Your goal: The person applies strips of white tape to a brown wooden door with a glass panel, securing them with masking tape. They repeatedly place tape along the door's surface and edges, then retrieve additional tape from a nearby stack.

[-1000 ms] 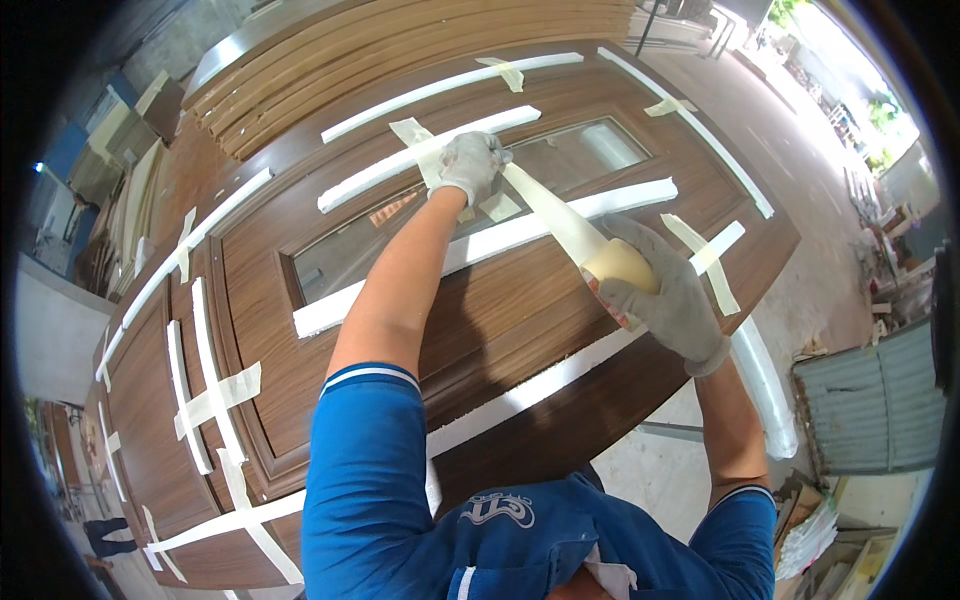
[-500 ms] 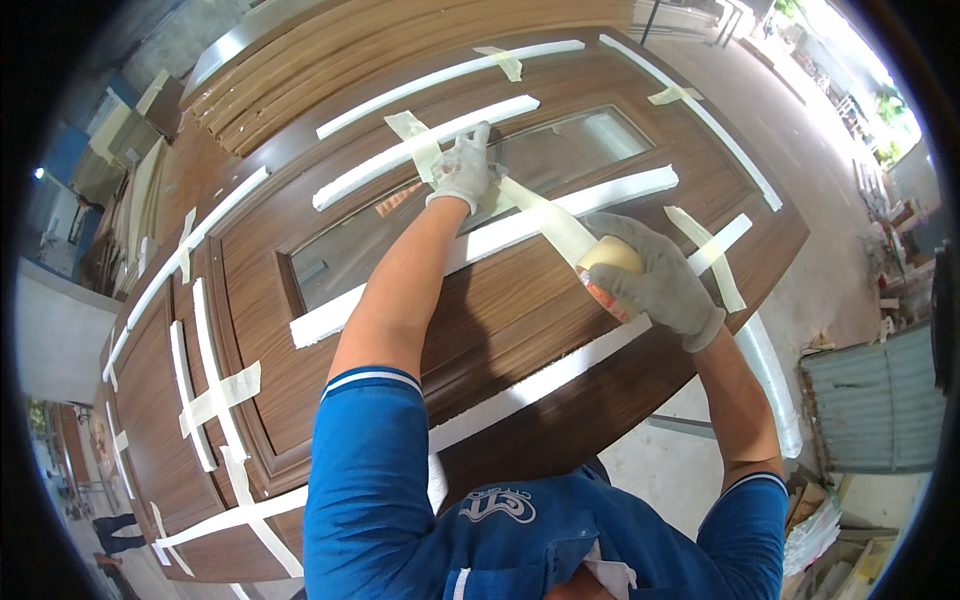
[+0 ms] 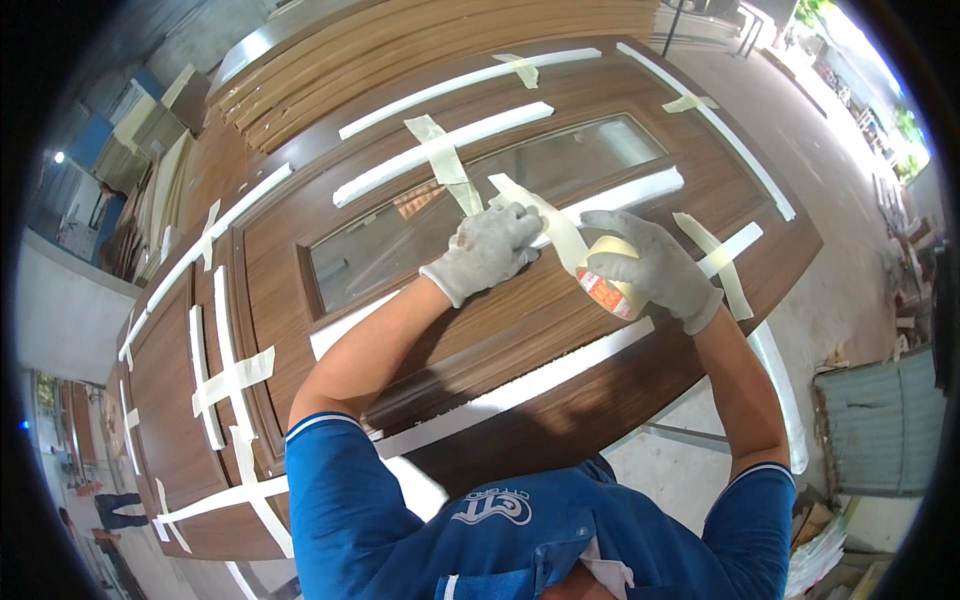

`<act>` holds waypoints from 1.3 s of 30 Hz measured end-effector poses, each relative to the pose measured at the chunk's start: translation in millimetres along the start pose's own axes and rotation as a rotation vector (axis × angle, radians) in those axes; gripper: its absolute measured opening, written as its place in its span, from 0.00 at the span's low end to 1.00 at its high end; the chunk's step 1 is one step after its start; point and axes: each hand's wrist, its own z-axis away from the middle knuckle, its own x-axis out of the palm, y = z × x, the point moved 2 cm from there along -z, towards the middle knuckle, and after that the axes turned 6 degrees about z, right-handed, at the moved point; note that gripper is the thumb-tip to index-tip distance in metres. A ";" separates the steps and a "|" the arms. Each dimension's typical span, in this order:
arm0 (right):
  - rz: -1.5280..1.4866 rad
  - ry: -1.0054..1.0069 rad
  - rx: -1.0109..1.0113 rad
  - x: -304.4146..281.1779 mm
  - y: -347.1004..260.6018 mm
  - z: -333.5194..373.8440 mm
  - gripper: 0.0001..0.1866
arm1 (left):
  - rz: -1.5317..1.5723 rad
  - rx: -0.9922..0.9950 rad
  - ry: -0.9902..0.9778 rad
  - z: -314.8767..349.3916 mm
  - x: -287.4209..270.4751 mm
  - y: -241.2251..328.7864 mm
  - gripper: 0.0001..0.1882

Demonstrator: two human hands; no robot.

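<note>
A brown wood-grain door panel [image 3: 440, 350] with a glass pane [image 3: 380, 250] lies flat before me. My right hand [image 3: 660, 270], in a grey glove, is wrapped round a roll of masking tape [image 3: 605, 290]. A pale tape strip [image 3: 562, 232] runs from the roll up and left, its end raised over the glass. My left hand [image 3: 490, 248], gloved too, has its fingers curled against that strip, above a white foam strip [image 3: 630, 193]. Another tape piece [image 3: 435, 145] crosses the foam strip [image 3: 500, 128] beyond and extends onto the glass.
More white strips, several held by tape, lie along the panel, including a near strip [image 3: 520, 400] and a far-right strip [image 3: 720, 130]. Stacked panels [image 3: 430, 65] stand behind. A corrugated sheet [image 3: 875, 425] is at the right. Another person's legs [image 3: 120, 510] show at the lower left.
My left hand has drawn back from the glass toward the roll, and its fingers are now curled at the strip. The strip's end now stands free; the roll remains in my right hand.
</note>
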 end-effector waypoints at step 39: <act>0.939 -0.540 0.625 2.0 -20.1 -41.6 0.18 | 0.087 -0.167 -0.042 -58.3 44.2 18.8 0.16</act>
